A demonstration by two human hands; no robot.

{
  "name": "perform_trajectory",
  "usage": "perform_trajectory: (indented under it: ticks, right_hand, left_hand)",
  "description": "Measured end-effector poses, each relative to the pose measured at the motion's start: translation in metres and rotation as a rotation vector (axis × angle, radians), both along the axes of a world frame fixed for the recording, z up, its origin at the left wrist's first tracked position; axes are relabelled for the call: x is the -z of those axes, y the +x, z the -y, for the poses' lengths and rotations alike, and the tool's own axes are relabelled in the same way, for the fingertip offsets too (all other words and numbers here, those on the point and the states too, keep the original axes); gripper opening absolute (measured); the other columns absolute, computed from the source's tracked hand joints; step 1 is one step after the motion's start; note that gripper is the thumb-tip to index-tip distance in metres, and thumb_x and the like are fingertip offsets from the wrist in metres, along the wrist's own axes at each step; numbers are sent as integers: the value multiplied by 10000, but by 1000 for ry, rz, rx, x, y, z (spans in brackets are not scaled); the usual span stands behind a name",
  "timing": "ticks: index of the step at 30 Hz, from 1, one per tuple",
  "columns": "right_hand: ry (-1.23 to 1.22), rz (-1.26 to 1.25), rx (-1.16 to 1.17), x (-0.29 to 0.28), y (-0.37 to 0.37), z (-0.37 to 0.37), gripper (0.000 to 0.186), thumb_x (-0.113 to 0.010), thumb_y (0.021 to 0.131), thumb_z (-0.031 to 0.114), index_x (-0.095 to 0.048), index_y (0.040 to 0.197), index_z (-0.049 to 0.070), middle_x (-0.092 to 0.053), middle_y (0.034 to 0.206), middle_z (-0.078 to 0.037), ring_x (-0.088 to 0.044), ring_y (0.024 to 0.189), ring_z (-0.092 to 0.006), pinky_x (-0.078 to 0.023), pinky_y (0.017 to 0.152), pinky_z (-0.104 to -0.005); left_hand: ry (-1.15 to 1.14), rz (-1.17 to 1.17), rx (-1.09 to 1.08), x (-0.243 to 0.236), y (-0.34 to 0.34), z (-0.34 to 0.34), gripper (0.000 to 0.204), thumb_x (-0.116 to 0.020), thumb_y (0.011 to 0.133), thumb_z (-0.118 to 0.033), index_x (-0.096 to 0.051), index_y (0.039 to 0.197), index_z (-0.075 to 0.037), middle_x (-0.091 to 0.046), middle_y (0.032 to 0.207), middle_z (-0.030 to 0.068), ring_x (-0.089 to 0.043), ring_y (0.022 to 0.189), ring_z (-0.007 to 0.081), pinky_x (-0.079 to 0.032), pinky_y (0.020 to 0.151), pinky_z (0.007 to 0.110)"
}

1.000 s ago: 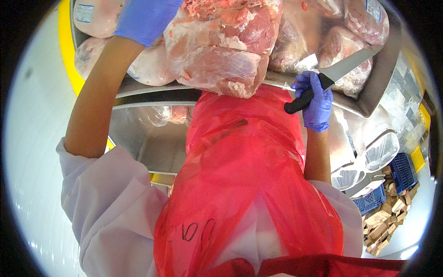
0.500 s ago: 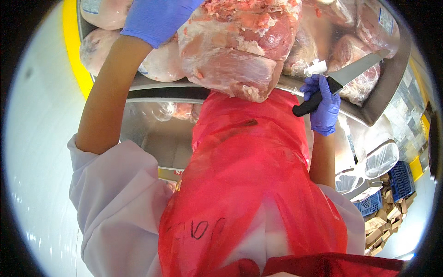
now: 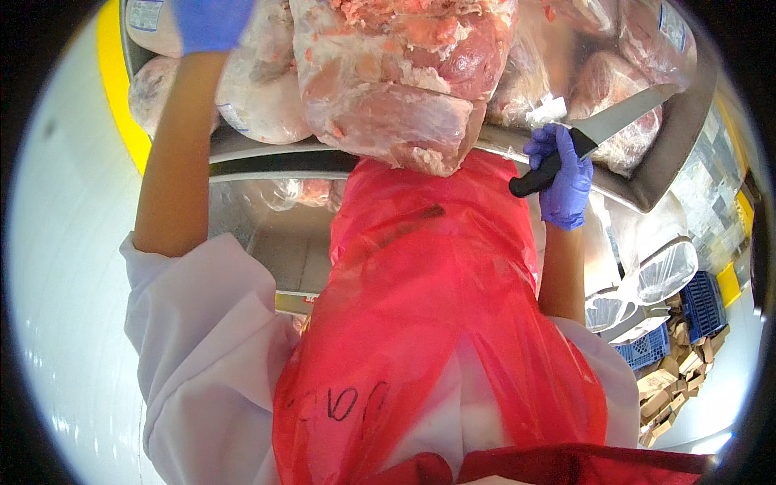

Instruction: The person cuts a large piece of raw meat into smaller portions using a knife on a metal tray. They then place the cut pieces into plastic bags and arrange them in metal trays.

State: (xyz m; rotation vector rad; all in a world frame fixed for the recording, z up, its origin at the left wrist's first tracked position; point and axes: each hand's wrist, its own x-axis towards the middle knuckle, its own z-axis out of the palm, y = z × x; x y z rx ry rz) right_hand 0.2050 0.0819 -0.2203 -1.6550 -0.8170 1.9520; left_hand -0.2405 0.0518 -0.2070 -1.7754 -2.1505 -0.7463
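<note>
My right hand (image 3: 568, 191), in a blue glove, is closed around the black handle of a knife (image 3: 621, 118). Its broad blade points up and to the right, over wrapped meat. A large raw piece of meat (image 3: 380, 101), pink with white fat, lies in front of me and overhangs the metal edge nearest my apron. My left hand (image 3: 212, 24), also gloved in blue, is at the top left above pale wrapped meat packages (image 3: 263, 105), apart from the large piece. Its fingers are blurred and cut off by the upper edge of the picture.
More plastic-wrapped meat (image 3: 613, 93) fills the right side of the metal tray (image 3: 671, 171). A lower metal surface (image 3: 283, 250) shows below it at left. At far right are blue crates (image 3: 703, 305) and a heap of brown cardboard (image 3: 672, 386).
My left hand has moved left and up, away from the large meat piece. The right hand keeps the knife in nearly the same pose. The whole view has shifted slightly.
</note>
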Motion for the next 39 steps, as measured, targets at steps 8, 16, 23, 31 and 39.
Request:
perform_trajectory:
  ticks: [8,16,23,31,39]
  right_hand:
    - [-3,-3,20,0,0,1,232,-589,971,217,-615,996,-12,-671,859,-125,-657,678,-196,-501,548,-277]
    - [-46,8,32,5,-3,2,235,-579,975,222,-616,988,-10,-667,852,-120,-647,664,-189,-494,552,-272]
    - [-36,30,28,3,-8,2,219,-576,976,209,-622,982,-5,-672,844,-114,-630,644,-171,-464,532,-269]
    - [-15,-5,35,3,-4,-4,215,-580,972,206,-621,979,-5,-671,837,-121,-626,641,-164,-452,513,-260]
    - [-39,-19,77,8,4,-9,197,-590,962,194,-617,967,-1,-675,834,-123,-614,616,-164,-453,503,-262]
  left_hand:
    - [-256,754,-97,35,52,8,38,-647,839,-34,-645,878,-35,-630,847,72,-598,741,165,-492,677,311]
    - [-45,770,254,-13,104,-16,344,-614,804,-11,-683,1130,-94,-634,964,105,-615,855,246,-495,713,333]
    - [-793,314,337,-46,118,-4,386,-583,859,-136,-656,1233,-188,-637,714,149,-615,597,315,-509,575,425]
    - [-1111,223,364,-50,115,-16,439,-559,884,-185,-591,1321,-217,-629,735,151,-610,627,318,-505,613,417]
    - [-900,82,340,-18,51,70,454,-522,946,-179,-534,1387,-289,-582,759,117,-576,672,285,-472,633,373]
